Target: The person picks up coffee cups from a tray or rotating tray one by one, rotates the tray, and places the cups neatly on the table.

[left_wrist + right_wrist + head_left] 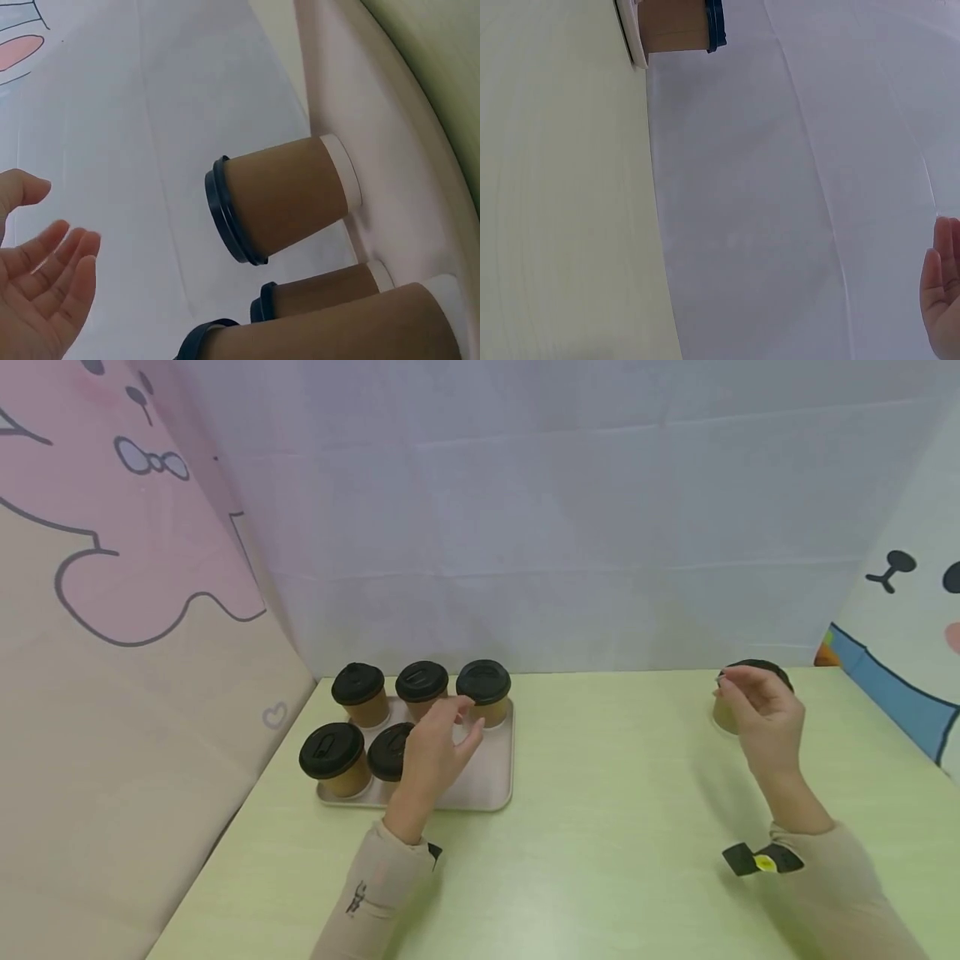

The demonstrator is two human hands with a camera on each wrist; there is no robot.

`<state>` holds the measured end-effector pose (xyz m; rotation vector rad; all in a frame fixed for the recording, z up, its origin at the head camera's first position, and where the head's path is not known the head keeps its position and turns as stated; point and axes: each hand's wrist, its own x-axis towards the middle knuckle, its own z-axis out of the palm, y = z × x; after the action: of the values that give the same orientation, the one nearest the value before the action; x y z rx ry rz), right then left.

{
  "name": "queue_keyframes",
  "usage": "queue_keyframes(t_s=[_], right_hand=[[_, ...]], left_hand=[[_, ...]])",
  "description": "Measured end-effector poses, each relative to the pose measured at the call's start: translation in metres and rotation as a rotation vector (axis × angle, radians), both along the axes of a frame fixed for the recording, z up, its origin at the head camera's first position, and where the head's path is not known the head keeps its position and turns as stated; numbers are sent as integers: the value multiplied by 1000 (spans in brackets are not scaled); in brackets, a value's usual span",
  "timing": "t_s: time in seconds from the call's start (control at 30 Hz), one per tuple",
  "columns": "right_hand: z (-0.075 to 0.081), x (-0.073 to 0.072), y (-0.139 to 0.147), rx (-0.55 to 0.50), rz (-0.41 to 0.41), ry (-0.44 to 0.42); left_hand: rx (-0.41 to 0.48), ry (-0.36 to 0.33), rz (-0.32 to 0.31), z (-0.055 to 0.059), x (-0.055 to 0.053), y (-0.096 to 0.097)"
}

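Note:
My left hand [435, 739] hovers over the beige tray [483, 789], with thumb and fingers apart and nothing between them. Its fingertips overlap the back-right paper coffee cup [483, 683] in the head view. In the left wrist view, a brown cup [289, 195] with a black lid stands apart from the relaxed fingers [79, 262]. A front-row cup [388, 752] is partly hidden behind that hand. At the right, my right hand [768, 718] is raised in front of another lidded cup [725, 714], covering much of it. Its fingers bend loosely and hold nothing.
Also on the tray are a front-left cup [332, 756], a back-left cup [360, 693] and a back-middle cup [422, 683]. The light green table [600, 793] meets a pale curtain [562, 527] at the back and a printed cloth [187, 710] on the left.

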<state>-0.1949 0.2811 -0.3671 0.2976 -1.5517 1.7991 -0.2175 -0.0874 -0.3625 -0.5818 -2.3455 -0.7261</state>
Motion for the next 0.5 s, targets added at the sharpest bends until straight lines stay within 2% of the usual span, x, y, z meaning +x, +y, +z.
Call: queue_keyframes(t_s=[0.07, 0.2, 0.3, 0.5], right_hand=[[0, 0, 0, 2, -2, 0], [1, -1, -1, 2, 0, 3], [2, -1, -2, 4, 9, 8], [2, -1, -4, 15, -2, 1]], left_hand=[[45, -89, 17, 1, 0, 6], [194, -280, 36, 2, -1, 19], [303, -372, 38, 0, -5, 30], [493, -584, 57, -5, -23, 40]])
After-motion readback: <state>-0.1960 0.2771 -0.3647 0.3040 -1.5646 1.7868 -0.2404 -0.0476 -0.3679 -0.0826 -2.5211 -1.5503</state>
